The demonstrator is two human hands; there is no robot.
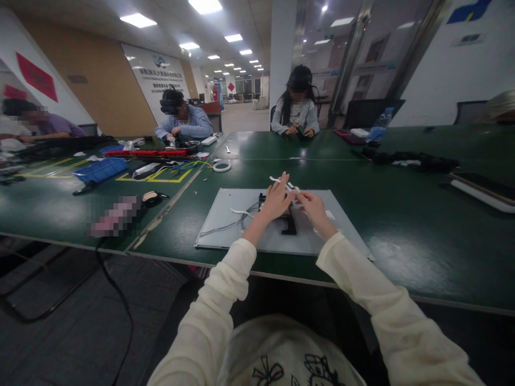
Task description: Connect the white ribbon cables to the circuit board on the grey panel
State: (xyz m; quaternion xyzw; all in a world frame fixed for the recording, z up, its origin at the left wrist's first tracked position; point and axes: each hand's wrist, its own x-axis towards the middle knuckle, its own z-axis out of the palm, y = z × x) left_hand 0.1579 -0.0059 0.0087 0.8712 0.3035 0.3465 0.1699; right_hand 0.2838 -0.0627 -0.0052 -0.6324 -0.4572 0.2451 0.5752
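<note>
In front of me, both hands meet over a pale grey panel [309,245] lying on the table. A thin white strip [274,179] runs between the fingers of my left hand [277,199], which are closed on it. My right hand [314,209] pinches the same strip close to the left fingertips. Below the hands sits a black part [288,228] with a hook-shaped end, partly hidden by my left hand. Grey cables [219,230] spread from it to the left across the panel, beside a loose white strip end [240,212].
A blue bin [100,170], a roll of white tape [222,165] and a small wrench [228,150] lie at the back left. Nearer is a corded pinkish object [118,215], blurred. Co-workers sit opposite and left. A bottle [380,126] and a phone-like slab [485,190] are right.
</note>
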